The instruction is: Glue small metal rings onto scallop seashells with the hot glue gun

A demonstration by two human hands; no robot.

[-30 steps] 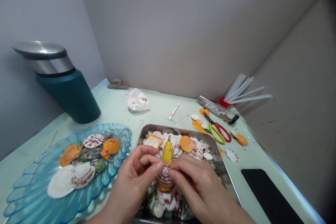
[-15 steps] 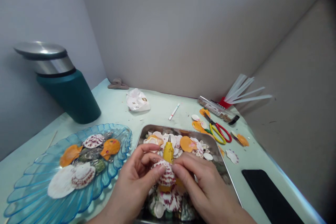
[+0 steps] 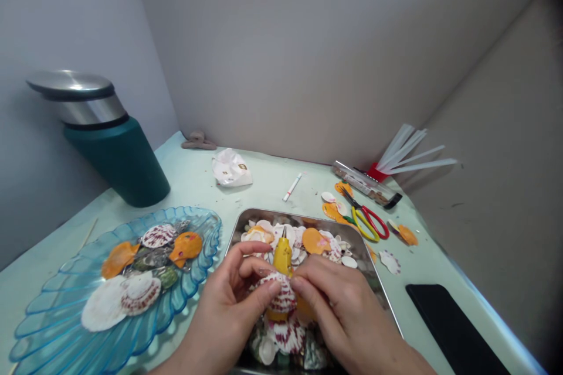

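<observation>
Over the metal tray, my left hand (image 3: 235, 293) is closed on a white and purple-red ribbed scallop shell (image 3: 282, 293), thumb on its face. My right hand (image 3: 345, 299) pinches at the right edge of this shell; whether anything small sits between those fingertips is hidden. Just beyond the shell, a yellow glue gun (image 3: 282, 255) lies with its metal nozzle pointing away from me, its rear partly covered by the shell and hands. Around it in the tray (image 3: 382, 290) are many loose shells, among them an orange one (image 3: 313, 241) and a purple-streaked one (image 3: 288, 337).
A blue glass dish (image 3: 48, 319) holding shells stands at left, with a teal bottle (image 3: 118, 161) behind it. Scissors (image 3: 367, 222), a clear box (image 3: 363, 183) and a red cup (image 3: 377, 172) of glue sticks are at back right. A black flat object (image 3: 448, 322) lies at right.
Both hands stay at the scallop shell with almost the same grip. The right fingertips have shifted very slightly right; nothing has been let go.
</observation>
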